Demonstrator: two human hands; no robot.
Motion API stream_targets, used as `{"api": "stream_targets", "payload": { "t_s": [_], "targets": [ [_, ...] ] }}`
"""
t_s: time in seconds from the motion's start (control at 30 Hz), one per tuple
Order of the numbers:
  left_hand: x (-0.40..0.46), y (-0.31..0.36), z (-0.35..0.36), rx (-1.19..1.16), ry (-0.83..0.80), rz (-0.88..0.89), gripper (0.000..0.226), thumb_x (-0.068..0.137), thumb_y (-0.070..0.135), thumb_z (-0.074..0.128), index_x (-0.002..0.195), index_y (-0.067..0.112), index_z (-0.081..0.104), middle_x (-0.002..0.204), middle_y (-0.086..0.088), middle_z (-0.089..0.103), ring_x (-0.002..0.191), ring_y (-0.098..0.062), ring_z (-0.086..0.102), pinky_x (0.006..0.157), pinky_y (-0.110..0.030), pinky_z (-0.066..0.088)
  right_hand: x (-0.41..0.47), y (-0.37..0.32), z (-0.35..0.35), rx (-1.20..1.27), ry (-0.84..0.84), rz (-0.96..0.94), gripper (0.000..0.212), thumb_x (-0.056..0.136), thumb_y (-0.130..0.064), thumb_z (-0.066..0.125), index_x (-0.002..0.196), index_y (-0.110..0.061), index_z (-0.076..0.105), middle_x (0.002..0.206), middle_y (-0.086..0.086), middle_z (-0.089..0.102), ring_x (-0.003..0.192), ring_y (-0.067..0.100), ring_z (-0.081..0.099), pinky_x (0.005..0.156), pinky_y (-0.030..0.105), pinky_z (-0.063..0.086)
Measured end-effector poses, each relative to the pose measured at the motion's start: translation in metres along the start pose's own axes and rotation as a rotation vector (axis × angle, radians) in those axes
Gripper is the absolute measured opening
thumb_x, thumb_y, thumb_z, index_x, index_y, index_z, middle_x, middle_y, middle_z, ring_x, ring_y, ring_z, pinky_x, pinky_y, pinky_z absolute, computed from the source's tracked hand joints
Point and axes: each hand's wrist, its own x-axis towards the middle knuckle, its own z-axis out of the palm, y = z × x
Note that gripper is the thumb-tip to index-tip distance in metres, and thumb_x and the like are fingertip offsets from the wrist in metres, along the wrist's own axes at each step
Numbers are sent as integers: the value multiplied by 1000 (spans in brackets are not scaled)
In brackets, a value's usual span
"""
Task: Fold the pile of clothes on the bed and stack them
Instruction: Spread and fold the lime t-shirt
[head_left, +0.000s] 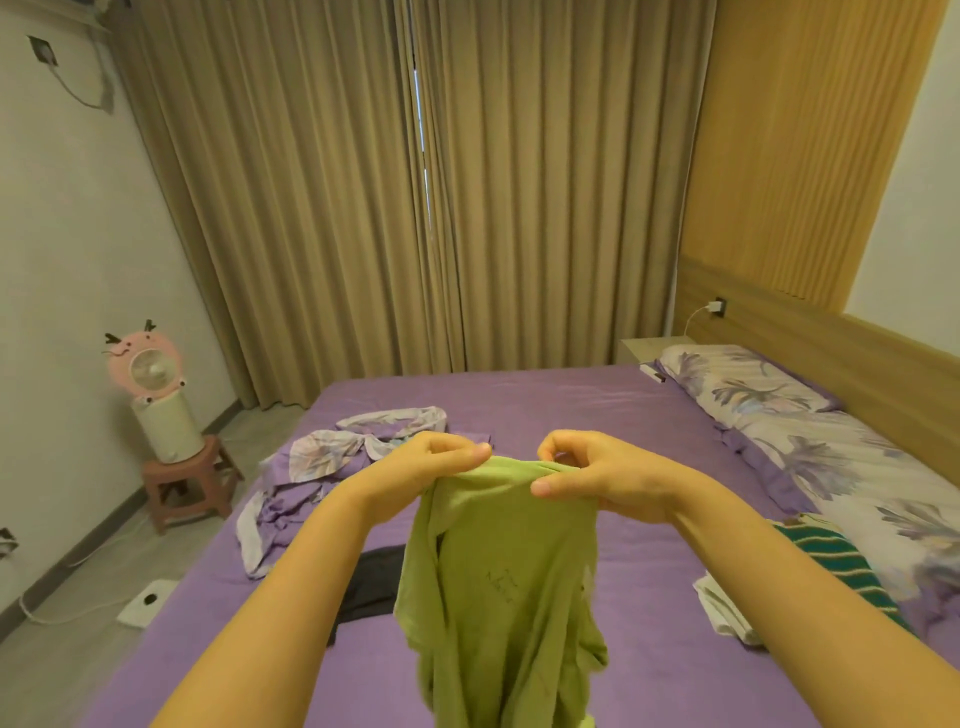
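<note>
Both grips pinching green shirt (498, 571) top edge, left hand (436, 462), right hand (597, 478), forearms raised

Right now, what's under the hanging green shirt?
The green shirt, pinched by left hand and right hand, hangs over the purple bed sheet. A dark garment shows at its left edge; the rest is covered.

Home bedroom, purple bed (545, 410), pillows (748, 387), curtains (415, 182)

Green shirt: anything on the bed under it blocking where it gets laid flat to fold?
Partly. A dark garment lies on the purple sheet just left of the hanging green shirt; the sheet right of it looks bare.
</note>
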Motion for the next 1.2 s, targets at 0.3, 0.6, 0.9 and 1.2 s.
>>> {"api": "stream_targets", "payload": {
  "t_s": [0.3,0.6,0.9,1.2],
  "targets": [
    [-7,-8,-13,79,86,11,13,81,4,71,82,16,66,76,4,63,74,-11,58,71,-27,46,16,3,17,262,39,-52,6,85,-17,64,80,-15,67,72,-1,63,63,9,61,57,20,49],
    [5,-12,37,-10,97,-147,22,85,33,69,76,16,60,75,-9,46,73,-23,38,69,-37,31,30,17,22,118,270,-147,16,79,-3,71,79,-14,60,68,1,55,65,13,53,58,22,45],
    [12,18,27,-228,263,3,20,96,20,50,97,4,61,96,-11,67,83,-19,63,71,-29,52,14,102,33,74,210,-28,21,84,1,62,98,-14,66,92,-3,71,84,9,66,75,24,51],
    [3,15,-7,-331,631,-65,25,101,22,43,93,7,62,81,-4,72,71,-14,68,61,-28,55,3,121,-3,-531,599,113,27,87,-24,63,69,-20,43,62,-3,45,63,16,42,54,26,30]
  ]
}}
